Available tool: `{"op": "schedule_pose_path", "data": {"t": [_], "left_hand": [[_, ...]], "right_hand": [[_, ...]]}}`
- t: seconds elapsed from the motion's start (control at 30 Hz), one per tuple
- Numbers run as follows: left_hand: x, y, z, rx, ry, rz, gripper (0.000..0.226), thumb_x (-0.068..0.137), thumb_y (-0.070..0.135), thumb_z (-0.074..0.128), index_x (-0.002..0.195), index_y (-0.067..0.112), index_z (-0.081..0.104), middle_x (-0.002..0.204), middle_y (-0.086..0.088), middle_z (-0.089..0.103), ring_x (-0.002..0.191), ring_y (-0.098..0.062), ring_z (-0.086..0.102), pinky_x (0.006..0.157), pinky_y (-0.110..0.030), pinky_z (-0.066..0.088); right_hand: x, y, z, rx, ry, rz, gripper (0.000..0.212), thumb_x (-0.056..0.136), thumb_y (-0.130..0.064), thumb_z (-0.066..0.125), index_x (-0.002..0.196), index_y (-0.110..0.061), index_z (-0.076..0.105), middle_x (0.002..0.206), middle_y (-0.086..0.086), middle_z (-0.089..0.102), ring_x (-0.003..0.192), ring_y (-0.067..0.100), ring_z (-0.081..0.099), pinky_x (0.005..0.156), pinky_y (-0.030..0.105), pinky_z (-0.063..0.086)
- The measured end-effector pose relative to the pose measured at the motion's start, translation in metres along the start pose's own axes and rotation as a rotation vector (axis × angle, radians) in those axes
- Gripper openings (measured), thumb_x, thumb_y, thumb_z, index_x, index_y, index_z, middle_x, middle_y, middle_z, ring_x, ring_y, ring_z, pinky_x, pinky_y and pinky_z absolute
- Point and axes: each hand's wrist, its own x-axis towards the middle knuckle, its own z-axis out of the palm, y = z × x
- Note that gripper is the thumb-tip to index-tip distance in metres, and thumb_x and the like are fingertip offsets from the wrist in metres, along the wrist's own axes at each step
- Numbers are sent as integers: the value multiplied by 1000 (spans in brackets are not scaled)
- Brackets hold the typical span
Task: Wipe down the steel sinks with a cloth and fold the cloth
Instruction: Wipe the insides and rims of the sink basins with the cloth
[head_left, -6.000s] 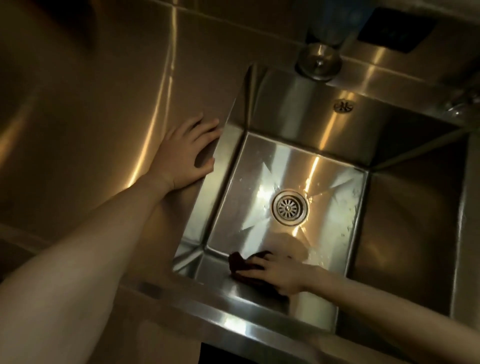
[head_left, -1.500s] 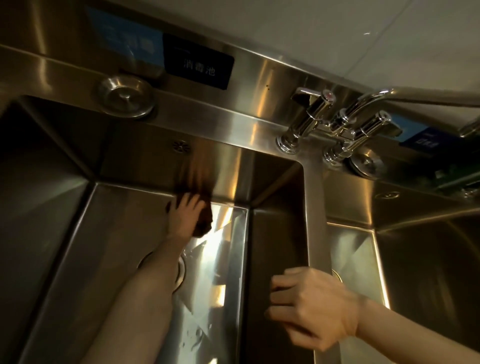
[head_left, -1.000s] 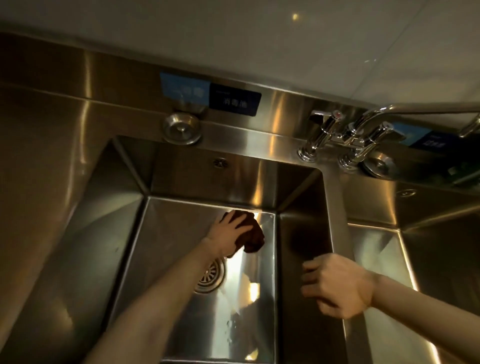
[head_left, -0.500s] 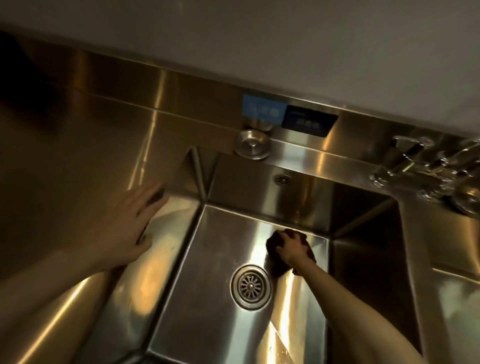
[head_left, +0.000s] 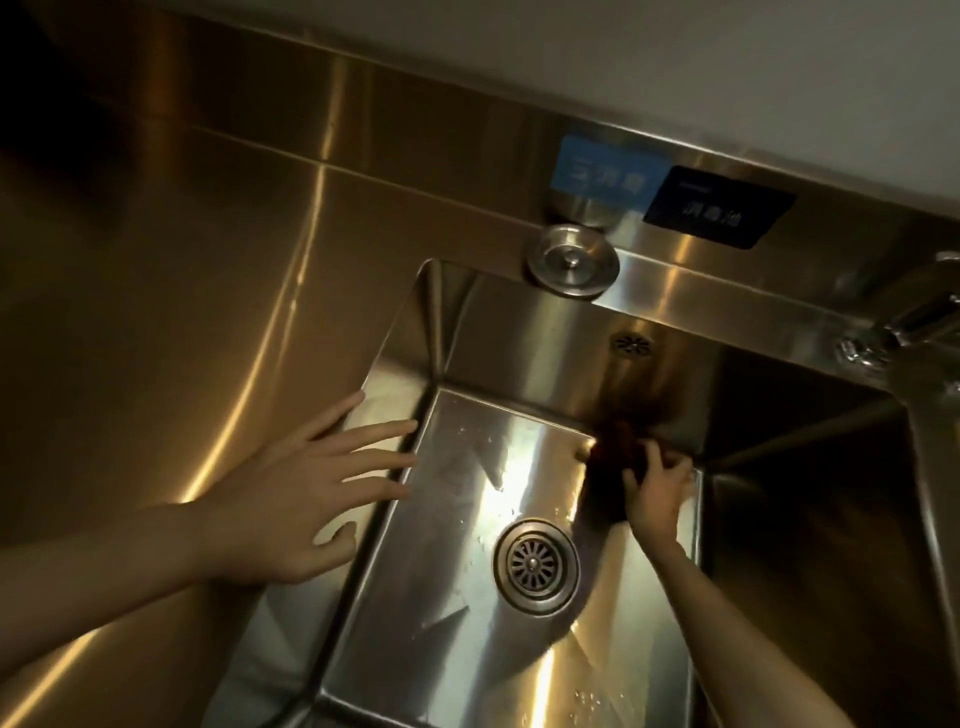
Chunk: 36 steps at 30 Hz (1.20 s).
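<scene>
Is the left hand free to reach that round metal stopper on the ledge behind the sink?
Probably yes. The left hand is open and empty by the left rim of the sink; the stopper lies uncovered, with bare steel between. The right hand and cloth are in the basin.

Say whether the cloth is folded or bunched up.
Bunched up, not folded: the dark cloth is a crumpled wad gripped under the right hand against the back of the sink.

dim warm light | glare streaks on steel | upper-left corner in shadow | edges soft
</scene>
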Motion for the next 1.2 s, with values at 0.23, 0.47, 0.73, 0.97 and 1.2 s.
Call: {"op": "schedule_pose_path", "data": {"t": [0.23,0.47,0.73,0.97,1.2], "left_hand": [[-1,-13,13,7,-114,1,40,73,29,58,112,36,63,135,21,48,138,-9,30,110,-53,24],[1,-9,7,-28,78,61,29,66,24,50,85,33,69,100,26,65,124,-2,47,113,-45,24],[3,-6,-2,-47,99,5,30,72,23,47,91,29,69,92,23,64,118,-2,49,117,-34,16],[2,-5,-3,-55,103,-47,32,74,20,44,90,24,72,85,15,67,110,-10,58,116,-34,20],[4,0,-10,-152,103,-168,62,70,19,43,131,10,51,136,-5,49,130,-13,37,115,-21,15]], "right_hand": [[5,-55,-69,345,540,-228,48,72,9,64,114,-13,60,129,23,34,116,31,29,100,35,33],[14,-61,37,160,75,-20,50,78,3,61,123,-17,55,130,20,31,114,41,31,101,46,35],[-14,-134,-9,376,245,-360,56,70,2,70,119,-21,58,122,13,37,116,28,35,101,37,37],[-17,-165,-1,255,237,-407,54,73,1,70,120,-22,58,125,14,38,117,33,33,99,39,39],[-12,-91,56,-103,-276,23,51,93,-29,53,141,-32,35,149,15,19,130,44,25,106,49,31]]}}
